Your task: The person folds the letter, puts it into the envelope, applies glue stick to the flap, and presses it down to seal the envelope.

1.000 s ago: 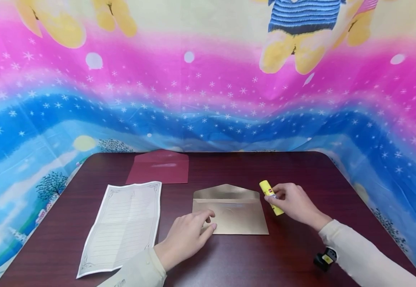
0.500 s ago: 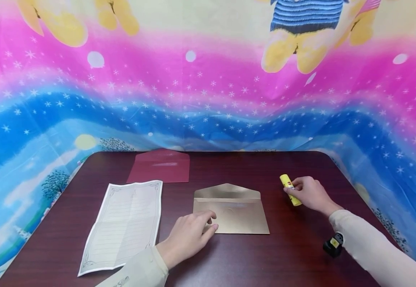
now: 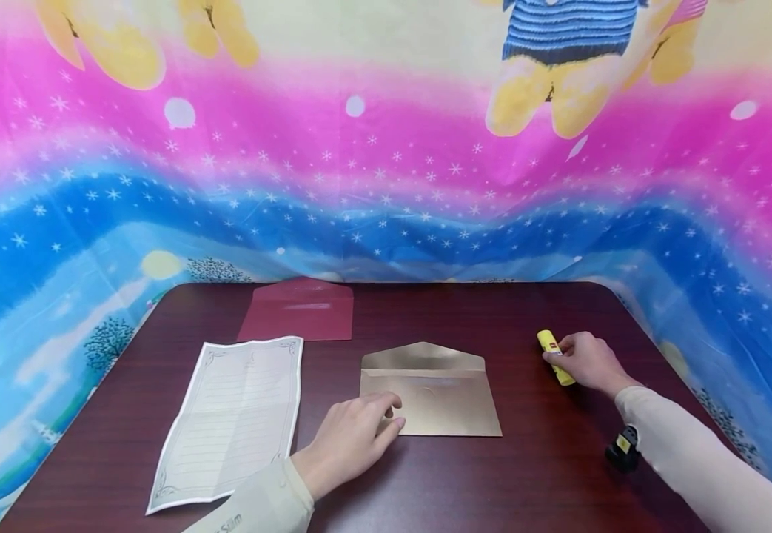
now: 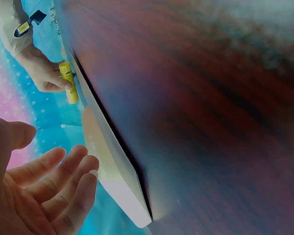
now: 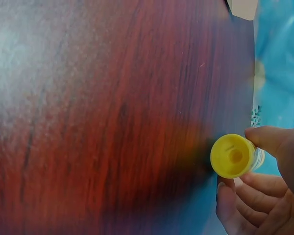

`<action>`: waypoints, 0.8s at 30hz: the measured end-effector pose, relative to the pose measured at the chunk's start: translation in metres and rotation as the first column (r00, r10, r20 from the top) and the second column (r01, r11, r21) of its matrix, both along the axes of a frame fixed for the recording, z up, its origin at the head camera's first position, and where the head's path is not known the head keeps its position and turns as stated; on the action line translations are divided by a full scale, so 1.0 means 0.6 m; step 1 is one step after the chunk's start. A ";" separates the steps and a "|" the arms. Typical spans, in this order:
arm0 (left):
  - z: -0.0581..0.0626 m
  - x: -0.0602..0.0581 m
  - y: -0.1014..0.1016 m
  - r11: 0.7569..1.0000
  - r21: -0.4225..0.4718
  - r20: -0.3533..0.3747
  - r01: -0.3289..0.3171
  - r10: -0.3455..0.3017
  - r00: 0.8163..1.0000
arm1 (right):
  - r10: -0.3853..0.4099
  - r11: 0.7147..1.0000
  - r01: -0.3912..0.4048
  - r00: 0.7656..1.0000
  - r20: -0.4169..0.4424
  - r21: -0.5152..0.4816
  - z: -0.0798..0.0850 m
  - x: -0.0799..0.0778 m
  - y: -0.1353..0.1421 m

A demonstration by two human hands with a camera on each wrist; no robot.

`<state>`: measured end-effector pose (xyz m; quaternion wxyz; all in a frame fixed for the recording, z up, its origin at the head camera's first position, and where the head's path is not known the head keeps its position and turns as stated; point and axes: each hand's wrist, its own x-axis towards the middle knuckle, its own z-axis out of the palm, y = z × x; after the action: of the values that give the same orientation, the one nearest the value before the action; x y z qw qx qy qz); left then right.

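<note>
A yellow glue stick point(image 3: 556, 357) is pinched between the thumb and fingers of my right hand point(image 3: 591, 360), at the right side of the table. Its round yellow end faces the camera in the right wrist view. In the middle lies a gold envelope point(image 3: 435, 403), its pointed flap unfolded toward the back. My left hand point(image 3: 352, 431) is over the envelope's lower left part with loosely bent fingers and holds nothing. The left wrist view has its fingers point(image 4: 63, 181) beside the envelope point(image 4: 117, 171); whether they touch it I cannot tell.
A creased sheet of lined letter paper point(image 3: 232, 422) with an ornamental border lies left of my left hand. Behind it, a red envelope point(image 3: 299, 318) rests near the back edge with its flap unfolded. A printed cloth point(image 3: 386, 185) hangs behind the dark wooden table point(image 3: 452, 488).
My right hand has carried the glue stick to the right, away from the gold envelope. My left hand and the papers stay where they were.
</note>
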<state>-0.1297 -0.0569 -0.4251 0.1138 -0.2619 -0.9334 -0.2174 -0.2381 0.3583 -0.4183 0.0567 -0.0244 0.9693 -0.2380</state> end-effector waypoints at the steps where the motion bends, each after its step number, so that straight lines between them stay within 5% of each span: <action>1: -0.001 0.000 0.000 1.000 -0.002 0.001 -0.001 0.001 1.000 | -0.002 1.000 0.002 1.000 -0.002 0.003 0.000 0.000 0.001; 24: -0.005 0.003 -0.003 1.000 -0.002 -0.009 0.016 -0.016 1.000 | -0.011 0.999 0.010 1.000 0.009 0.039 -0.012 -0.007 0.005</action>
<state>-0.1281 -0.0586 -0.4279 0.1160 -0.2706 -0.9309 -0.2164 -0.2425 0.3616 -0.4256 0.0606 -0.0170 0.9736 -0.2194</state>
